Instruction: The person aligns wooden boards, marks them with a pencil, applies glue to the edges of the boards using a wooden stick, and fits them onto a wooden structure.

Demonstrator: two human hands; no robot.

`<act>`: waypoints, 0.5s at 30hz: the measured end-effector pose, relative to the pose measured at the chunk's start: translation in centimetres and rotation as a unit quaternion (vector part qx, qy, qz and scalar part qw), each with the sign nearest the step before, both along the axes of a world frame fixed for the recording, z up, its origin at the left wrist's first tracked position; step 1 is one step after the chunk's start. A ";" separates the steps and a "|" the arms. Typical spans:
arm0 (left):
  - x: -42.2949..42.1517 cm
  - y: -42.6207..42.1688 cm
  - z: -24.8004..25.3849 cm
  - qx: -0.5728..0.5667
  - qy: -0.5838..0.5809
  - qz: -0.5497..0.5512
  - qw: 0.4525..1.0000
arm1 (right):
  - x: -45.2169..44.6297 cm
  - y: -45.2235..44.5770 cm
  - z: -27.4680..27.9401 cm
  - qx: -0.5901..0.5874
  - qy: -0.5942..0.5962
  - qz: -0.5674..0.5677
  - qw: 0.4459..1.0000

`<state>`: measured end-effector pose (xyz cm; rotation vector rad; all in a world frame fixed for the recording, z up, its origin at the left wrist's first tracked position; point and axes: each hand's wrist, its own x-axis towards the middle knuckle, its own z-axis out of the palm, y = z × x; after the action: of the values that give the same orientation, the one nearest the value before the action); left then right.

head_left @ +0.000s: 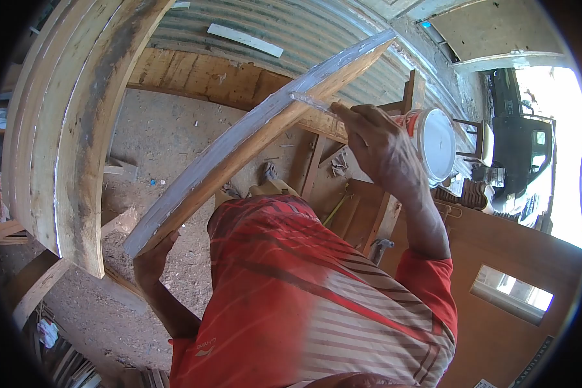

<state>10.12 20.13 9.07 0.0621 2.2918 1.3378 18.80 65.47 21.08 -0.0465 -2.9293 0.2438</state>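
Note:
A long wooden board (239, 152) slants across the middle of the view, its upper face smeared with a wet whitish coating. My left hand (156, 251) is closed round the board's lower end, most of its fingers hidden beneath. My right hand (381, 143) grips a thin, flat stick (312, 101) coated in the same whitish stuff. The stick's tip touches the board's coated face near its upper part. Just right of my right hand is a white plastic bucket (438, 145) with red print on its side; it looks pale inside.
Several thick planks (77, 129) stand stacked at left, with white lines along their joints. Another plank (207, 76) lies behind the board, near a corrugated metal sheet (200, 32). A brown wooden panel (498, 242) and a clamp (381, 249) are at right. Debris litters the dirt floor (181, 142).

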 end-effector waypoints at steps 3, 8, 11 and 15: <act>0.0 -0.3 0.0 0.018 -0.009 -0.008 1.000 | -0.8 3.1 0.1 -0.001 0.055 -0.050 0.997; 0.2 -0.8 -1.0 0.005 0.002 0.003 1.000 | -1.5 10.7 -1.8 0.019 0.067 -0.147 0.987; 0.5 -0.9 -0.9 0.002 -0.001 0.012 1.000 | -1.3 8.4 -1.4 0.024 0.035 -0.088 0.995; 0.8 -0.3 -0.6 0.019 0.004 0.016 1.000 | 0.5 1.5 -2.3 0.059 0.007 -0.013 0.998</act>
<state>10.89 19.86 8.43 0.0452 2.2833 1.4006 19.33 66.93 18.81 -0.0641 -2.9213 0.0674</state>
